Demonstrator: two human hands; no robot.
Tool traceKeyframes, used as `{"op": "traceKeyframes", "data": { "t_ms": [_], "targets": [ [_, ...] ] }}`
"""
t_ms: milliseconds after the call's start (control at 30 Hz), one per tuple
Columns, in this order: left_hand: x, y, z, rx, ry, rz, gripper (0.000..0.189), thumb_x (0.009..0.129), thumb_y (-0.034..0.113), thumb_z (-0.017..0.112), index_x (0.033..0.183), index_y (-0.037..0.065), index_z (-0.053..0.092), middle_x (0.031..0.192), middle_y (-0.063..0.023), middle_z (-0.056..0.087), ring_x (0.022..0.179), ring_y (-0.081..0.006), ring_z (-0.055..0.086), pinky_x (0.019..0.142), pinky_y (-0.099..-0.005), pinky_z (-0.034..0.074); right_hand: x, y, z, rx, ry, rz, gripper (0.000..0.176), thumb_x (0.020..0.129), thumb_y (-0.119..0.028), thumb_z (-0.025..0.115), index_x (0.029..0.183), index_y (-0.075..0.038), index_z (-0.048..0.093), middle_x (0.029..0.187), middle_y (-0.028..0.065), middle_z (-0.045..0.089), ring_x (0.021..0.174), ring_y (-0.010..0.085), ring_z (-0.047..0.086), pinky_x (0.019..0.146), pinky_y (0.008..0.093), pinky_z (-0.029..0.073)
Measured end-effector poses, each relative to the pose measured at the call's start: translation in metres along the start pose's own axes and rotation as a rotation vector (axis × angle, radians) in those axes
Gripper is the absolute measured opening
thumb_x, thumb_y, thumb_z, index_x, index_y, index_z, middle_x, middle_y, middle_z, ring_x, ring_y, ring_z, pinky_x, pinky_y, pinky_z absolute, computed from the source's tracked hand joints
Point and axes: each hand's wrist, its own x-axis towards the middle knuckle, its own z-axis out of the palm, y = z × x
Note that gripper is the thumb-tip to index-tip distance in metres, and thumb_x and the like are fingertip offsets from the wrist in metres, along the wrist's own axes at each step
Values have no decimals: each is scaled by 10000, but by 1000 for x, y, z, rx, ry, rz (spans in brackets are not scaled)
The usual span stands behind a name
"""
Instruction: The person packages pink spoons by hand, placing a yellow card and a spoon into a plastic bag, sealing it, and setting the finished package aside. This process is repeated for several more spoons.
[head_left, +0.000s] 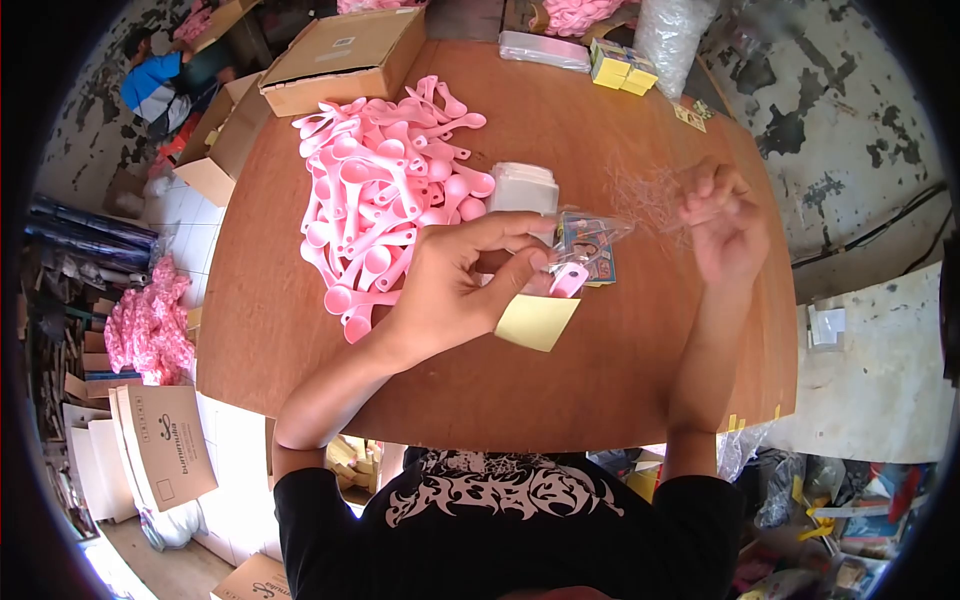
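Observation:
My left hand (pixel 455 280) pinches a small clear plastic bag (pixel 605 228) between thumb and fingers. A pink spoon handle (pixel 570 280) and a yellow card (pixel 538 322) show at the bag, partly covered by my fingers. Beneath it on the table lie printed cards (pixel 602 262). My right hand (pixel 725 225) is raised on the right, fingers curled together and somewhat blurred; whatever they may hold cannot be made out. Beside it is a scatter of thin clear plastic strips (pixel 645 195). A big heap of pink measuring spoons (pixel 375 190) lies to the left of my left hand.
A stack of clear sleeves (pixel 523 187) stands mid-table. Along the back are a cardboard box (pixel 345 55), a plastic-wrapped pack (pixel 545 50), yellow card stacks (pixel 622 68) and a bulging clear bag (pixel 675 40). Another person (pixel 155 85) is at the far left.

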Motion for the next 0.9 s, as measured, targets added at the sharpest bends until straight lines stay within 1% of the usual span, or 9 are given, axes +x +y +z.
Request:
{"op": "traceKeyframes", "data": {
  "t_ms": [67,133,167,233,367,500,733,800,900],
  "targets": [
    [1,-1,-2,133,58,22,280,909,-42,607,1189,-44,608,954,-132,726,846,-126,693,738,-236,564,8,7,-56,255,-55,51,97,798,-68,539,807,-15,620,874,93,611,698,176,581,639,293,475],
    [3,-4,0,120,77,16,259,877,-52,620,1135,-76,627,930,-169,725,830,-159,712,703,-258,590,-4,47,-128,-343,277,573,144,799,-72,591,913,-25,665,911,91,650,786,198,615,724,337,499],
    [4,-10,1,157,91,34,253,874,-39,630,1125,-68,634,915,-168,726,812,-151,712,682,-260,588,-15,60,-135,-346,276,573,144,799,-72,591,913,-25,665,911,91,650,786,198,615,724,337,499],
    [7,-17,-2,197,112,59,246,870,-27,639,1114,-60,641,899,-166,727,794,-143,712,660,-263,587,-32,76,-127,-1812,311,333,202,834,-57,609,1015,-4,683,909,100,692,788,198,640,748,338,504],
    [11,-26,-4,249,139,41,240,867,-6,655,1105,-38,653,869,-155,727,745,-132,711,600,-267,569,-28,58,-59,-1450,557,23,207,856,-113,665,1045,-33,688,929,62,702,806,206,667,731,336,516],
    [13,-30,-2,198,176,17,242,865,1,670,1104,-29,652,846,-133,726,724,-123,707,592,-261,563,-26,34,22,-976,-226,118,243,843,-127,738,1047,-7,686,962,76,706,828,140,651,760,275,499],
    [16,-40,-8,150,207,69,308,849,37,721,1134,-28,625,842,-99,721,693,-106,685,596,-233,550,-45,69,56,-672,-37,183,210,871,-87,720,1043,23,669,930,79,705,806,117,661,732,258,528],
    [16,-35,-14,63,134,-107,388,858,39,730,1206,-34,576,927,-76,696,816,-86,655,720,-227,545,-46,62,61,-439,31,348,167,900,-72,684,1020,42,667,915,79,702,781,109,661,698,236,536],
    [16,-38,-25,26,-78,-142,428,839,73,761,1211,-33,577,928,-58,687,841,-84,648,743,-228,531,-51,61,57,-412,36,519,172,914,-97,676,994,56,671,889,76,699,756,90,647,662,218,527]
  ]
}}
